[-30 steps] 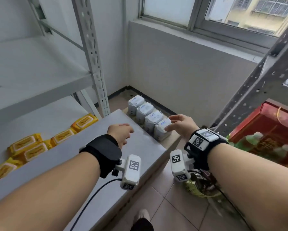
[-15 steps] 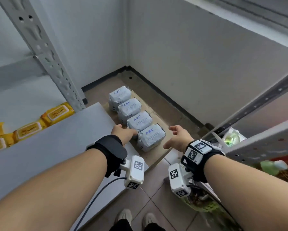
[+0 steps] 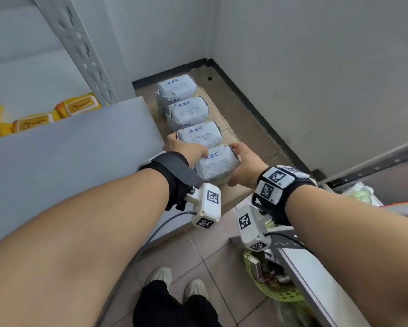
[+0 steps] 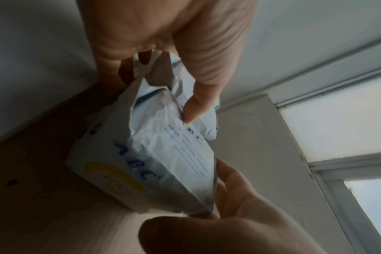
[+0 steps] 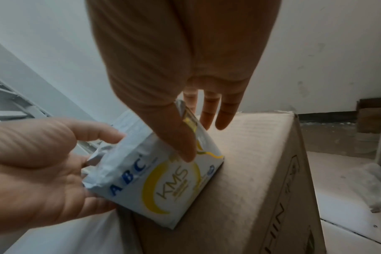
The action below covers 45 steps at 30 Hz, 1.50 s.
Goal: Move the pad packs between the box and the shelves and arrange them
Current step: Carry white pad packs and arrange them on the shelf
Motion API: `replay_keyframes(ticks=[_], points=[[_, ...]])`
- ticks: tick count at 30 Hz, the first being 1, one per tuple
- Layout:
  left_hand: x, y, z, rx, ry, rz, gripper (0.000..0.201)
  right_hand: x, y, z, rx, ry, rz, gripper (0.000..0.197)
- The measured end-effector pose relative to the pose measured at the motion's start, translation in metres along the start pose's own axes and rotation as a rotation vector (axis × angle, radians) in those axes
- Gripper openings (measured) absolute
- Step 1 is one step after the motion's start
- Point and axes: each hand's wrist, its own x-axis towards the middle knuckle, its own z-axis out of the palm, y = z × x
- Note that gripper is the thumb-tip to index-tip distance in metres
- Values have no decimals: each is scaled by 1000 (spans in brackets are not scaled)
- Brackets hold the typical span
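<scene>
Several white "ABC" pad packs stand in a row on a cardboard box [image 3: 236, 193] in the corner. The nearest pack [image 3: 216, 165] is held from both ends. My left hand [image 3: 186, 149] grips its left end, the thumb pressed on its top face [image 4: 154, 163]. My right hand [image 3: 245, 161] grips its right end, with the thumb on the printed front [image 5: 163, 185] and the fingers reaching over the far edge. The pack still rests on the box top [image 5: 261, 163]. Three more packs [image 3: 189, 110] stand behind it.
A grey shelf board [image 3: 68, 156] runs along the left, with yellow packs [image 3: 75, 106] on the shelf behind it and a perforated upright [image 3: 80, 48]. At the right are another shelf edge [image 3: 316, 279] and a green basket [image 3: 276, 291]. Tiled floor and my shoes lie below.
Both hands have moved in from beside the row and closed on the ends of the nearest pack. The head view has tilted further down and drawn nearer.
</scene>
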Motion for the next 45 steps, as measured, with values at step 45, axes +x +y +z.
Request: replay_keyframes(ticks=[45], points=[[23,-12,13,587,160,474,87,5,29,10,118,-145,-119,72]])
